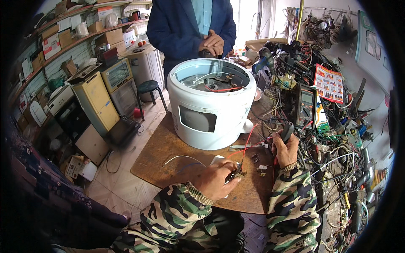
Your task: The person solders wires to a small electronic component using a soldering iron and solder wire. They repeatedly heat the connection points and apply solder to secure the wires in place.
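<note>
At the front of the brown wooden table point(158, 158), my left hand point(214, 181) is closed on a small electrical part point(241, 173) with wires. A white flat piece point(217, 159) shows partly from under that hand. My right hand point(287, 148) is wrapped round a dark-handled tool point(287, 131) held upright at the table's right edge; its tip is hidden. A red wire point(246, 147) runs between the hands. Beyond them stands a round white appliance housing point(202, 130) with an open top, a square opening in its side and wires inside.
Small loose parts point(262, 167) lie between my hands. On the right, a multimeter point(305, 105) rests among heaped cables point(337, 158). Across the table a person in a dark jacket point(168, 33) stands with hands point(212, 43) together. A black stool point(148, 87) is on the floor at left.
</note>
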`<state>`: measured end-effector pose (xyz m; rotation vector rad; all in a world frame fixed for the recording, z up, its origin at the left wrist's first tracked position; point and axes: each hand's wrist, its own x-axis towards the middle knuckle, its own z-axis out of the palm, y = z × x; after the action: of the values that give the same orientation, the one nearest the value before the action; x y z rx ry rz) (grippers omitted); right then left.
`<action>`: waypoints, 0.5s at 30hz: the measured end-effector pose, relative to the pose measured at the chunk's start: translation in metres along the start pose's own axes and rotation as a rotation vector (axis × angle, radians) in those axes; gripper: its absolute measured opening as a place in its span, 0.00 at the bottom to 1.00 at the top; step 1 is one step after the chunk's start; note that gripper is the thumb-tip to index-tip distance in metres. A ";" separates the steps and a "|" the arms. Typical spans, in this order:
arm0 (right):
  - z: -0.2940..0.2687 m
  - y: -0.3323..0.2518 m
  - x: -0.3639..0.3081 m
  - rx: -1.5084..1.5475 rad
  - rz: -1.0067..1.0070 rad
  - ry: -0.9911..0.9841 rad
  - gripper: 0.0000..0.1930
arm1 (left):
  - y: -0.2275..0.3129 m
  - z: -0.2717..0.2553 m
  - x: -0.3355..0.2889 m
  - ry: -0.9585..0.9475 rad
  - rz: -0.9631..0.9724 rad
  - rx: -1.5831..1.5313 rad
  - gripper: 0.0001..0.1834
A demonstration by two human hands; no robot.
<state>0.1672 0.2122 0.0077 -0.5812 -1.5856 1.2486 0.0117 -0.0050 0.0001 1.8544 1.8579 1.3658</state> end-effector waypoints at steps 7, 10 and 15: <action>0.003 0.015 0.005 0.015 -0.002 -0.034 0.08 | -0.010 0.003 -0.005 0.047 0.030 -0.001 0.14; -0.005 0.012 0.004 0.002 -0.028 -0.030 0.09 | -0.007 0.004 0.001 0.048 0.068 -0.019 0.13; -0.008 0.012 0.005 -0.052 -0.009 -0.018 0.09 | -0.007 0.008 0.000 0.048 0.045 -0.031 0.12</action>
<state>0.1704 0.2236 -0.0013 -0.5965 -1.6375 1.2122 0.0117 0.0001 -0.0092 1.8757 1.8164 1.4582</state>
